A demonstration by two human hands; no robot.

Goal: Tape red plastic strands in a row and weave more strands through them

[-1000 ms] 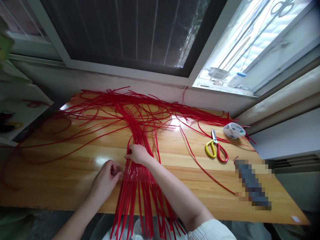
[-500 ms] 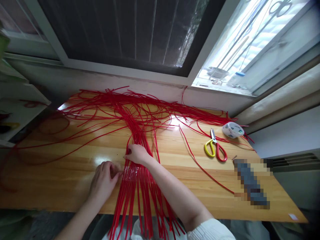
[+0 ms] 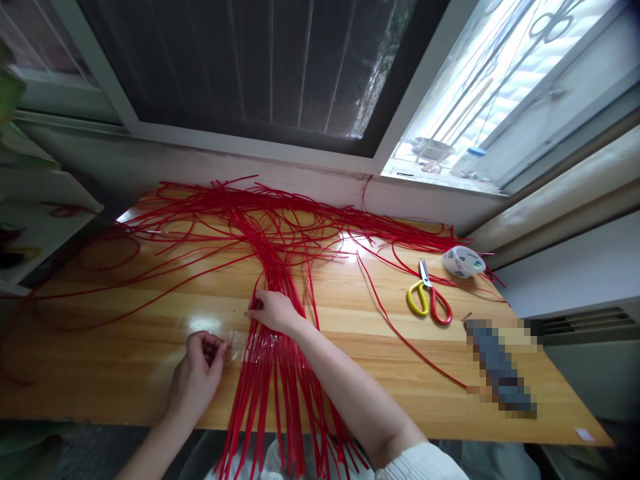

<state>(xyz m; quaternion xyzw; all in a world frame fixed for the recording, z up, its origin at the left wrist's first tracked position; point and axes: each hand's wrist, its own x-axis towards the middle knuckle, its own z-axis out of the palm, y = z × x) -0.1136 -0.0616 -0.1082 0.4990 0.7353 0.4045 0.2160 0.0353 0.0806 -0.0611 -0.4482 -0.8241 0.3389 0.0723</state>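
A wide band of red cords runs down the table and hangs over the near edge, its ends fanned out. Clear tape lies across the cords, and its free end sticks out to the left. My left hand, left of the band, is closed in a pinch on that tape end. Above the tape, my right hand lies across the cords with its fingers curled over their left side. Part of the band is hidden under my right hand and forearm.
Scissors with one yellow and one red handle lie to the right. Behind them stands a white tape roll. A single red cord curves toward a pixelated dark object. More red cords are heaped along the wall.
My left hand has moved left and slightly down, away from the cords, and a stretch of clear tape now shows between it and them. My right hand has stayed on the cords.
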